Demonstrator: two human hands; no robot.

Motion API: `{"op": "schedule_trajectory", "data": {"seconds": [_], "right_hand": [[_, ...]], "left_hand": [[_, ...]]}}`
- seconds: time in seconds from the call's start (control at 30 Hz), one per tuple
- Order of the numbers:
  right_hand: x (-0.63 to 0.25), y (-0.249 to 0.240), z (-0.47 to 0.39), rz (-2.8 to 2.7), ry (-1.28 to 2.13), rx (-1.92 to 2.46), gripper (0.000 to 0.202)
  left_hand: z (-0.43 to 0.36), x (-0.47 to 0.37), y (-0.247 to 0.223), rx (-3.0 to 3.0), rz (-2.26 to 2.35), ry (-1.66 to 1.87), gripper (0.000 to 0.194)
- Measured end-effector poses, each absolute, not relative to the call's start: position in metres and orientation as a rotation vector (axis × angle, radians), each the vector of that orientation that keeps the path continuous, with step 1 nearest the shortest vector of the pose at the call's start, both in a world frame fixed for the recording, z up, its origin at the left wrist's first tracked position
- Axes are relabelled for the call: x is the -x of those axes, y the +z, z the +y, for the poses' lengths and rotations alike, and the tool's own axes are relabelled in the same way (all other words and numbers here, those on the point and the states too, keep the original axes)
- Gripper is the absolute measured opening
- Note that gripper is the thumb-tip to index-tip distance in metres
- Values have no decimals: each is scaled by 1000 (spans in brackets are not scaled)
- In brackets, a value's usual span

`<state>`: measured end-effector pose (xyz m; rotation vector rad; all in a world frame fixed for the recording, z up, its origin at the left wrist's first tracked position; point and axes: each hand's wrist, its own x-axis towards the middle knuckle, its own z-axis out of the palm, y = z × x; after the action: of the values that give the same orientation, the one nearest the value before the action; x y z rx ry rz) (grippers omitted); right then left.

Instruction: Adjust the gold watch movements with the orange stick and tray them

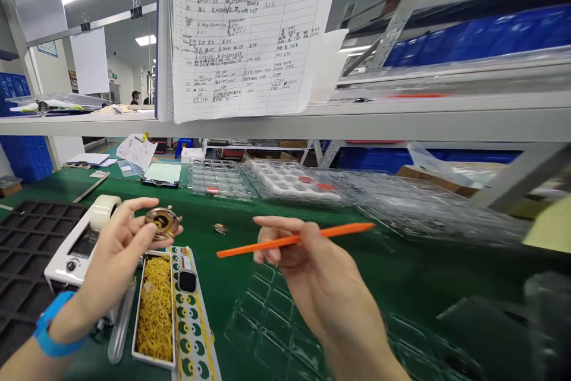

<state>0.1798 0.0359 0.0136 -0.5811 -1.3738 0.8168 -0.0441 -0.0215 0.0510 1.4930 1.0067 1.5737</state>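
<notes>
My left hand [122, 247], with a blue band at its wrist, pinches a round gold-rimmed watch case [163, 223] with a dark centre. My right hand [307, 268] grips a thin orange stick [285, 241] with pointed ends, held slantwise across the fingers. Between the two hands, a small round metal part [220, 229] lies on the green table. Below my left hand stands a white box [174, 333] filled with small yellow rings [154, 304]. Alongside it lies a sheet of green-and-yellow stickers [190, 321], with a dark square piece [187, 280] on it.
A white tape dispenser machine [66, 256] and a black compartment tray [27, 256] stand at the left. Clear plastic trays [272, 321] lie under my right hand; more trays [294, 182] line the back. A metal shelf edge [357, 125] with handwritten sheets [245, 42] hangs above.
</notes>
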Motion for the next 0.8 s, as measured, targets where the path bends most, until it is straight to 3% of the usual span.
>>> {"op": "schedule_trajectory", "data": {"seconds": [0.07,0.27,0.8], "right_hand": [[-177,16,23,-1366,767,486,36],[-167,13,4,-1478,571,545,14],[-150,-1,12,-1659,294,505,26]], "left_hand": [[-17,27,41,-1404,866,1589,30],[5,11,27,-1336,724,1653,24],[7,11,13,-1348,619,1695,22]]}}
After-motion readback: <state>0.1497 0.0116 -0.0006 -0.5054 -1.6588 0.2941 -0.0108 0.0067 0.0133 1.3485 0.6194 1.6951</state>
